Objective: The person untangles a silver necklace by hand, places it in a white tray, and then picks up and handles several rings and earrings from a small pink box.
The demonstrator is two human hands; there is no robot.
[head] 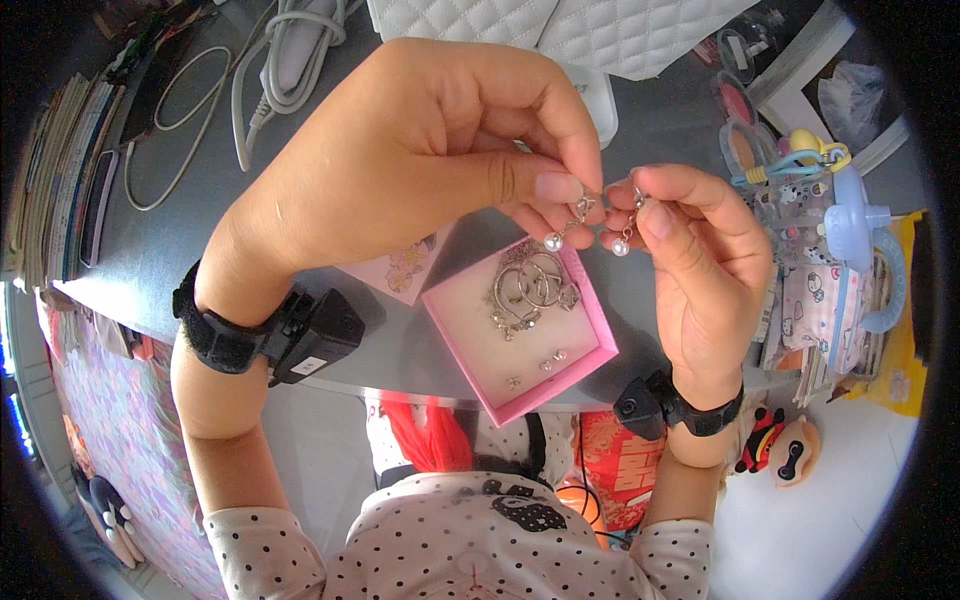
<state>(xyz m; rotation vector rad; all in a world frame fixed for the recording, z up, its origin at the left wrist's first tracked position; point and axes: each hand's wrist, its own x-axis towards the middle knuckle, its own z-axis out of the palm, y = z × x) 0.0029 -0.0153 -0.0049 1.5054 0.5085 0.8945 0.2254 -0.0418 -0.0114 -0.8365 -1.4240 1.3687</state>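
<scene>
Between the thumb and fingers of my left hand (480, 135) hangs a silver drop earring (576, 217) with a pearl-like bead at its lower end. My right hand (701, 255) pinches a matching pearl drop earring (630, 221) close beside it. Below both hands sits an open pink square box (480, 379) with a white lining. In the box lie several silver rings and chain pieces (531, 289), plus a few small stud earrings (553, 360). A pink card or lid with a flower print (409, 270) is partly hidden behind the box and under my left hand.
White quilted cases (600, 30) and a coiled white cable (300, 67) lie at the back. Books (71, 172) stand at the left. On the right are a clear cup with a blue lid (847, 217), a checked pouch (817, 315) and makeup compacts (739, 146). The desk's front edge (375, 391) runs below.
</scene>
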